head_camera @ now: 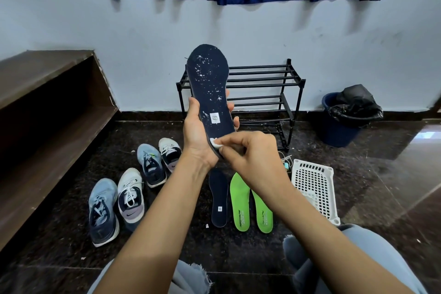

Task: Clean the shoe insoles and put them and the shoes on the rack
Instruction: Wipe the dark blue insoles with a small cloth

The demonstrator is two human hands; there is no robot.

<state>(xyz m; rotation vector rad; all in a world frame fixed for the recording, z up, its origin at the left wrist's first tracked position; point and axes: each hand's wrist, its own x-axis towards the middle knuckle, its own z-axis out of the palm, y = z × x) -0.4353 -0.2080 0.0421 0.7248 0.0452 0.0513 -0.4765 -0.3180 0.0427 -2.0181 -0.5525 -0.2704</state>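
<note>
My left hand (198,131) grips a dark navy insole (210,88) upright in front of me; white specks dot its upper half and a small white label sits lower down. My right hand (250,153) pinches a small white wad (215,143) against the insole's heel end. On the floor below lie a second navy insole (218,198) and two green insoles (239,203). To the left stand two pairs of shoes, light blue sneakers (102,212) and white-and-navy sneakers (130,196). The black two-tier rack (262,83) stands bare against the wall.
A white plastic basket (315,188) lies on the floor at my right. A blue bin with a black liner (346,119) stands by the wall. A dark wooden bench (47,107) runs along the left. My knees in light denim are at the bottom.
</note>
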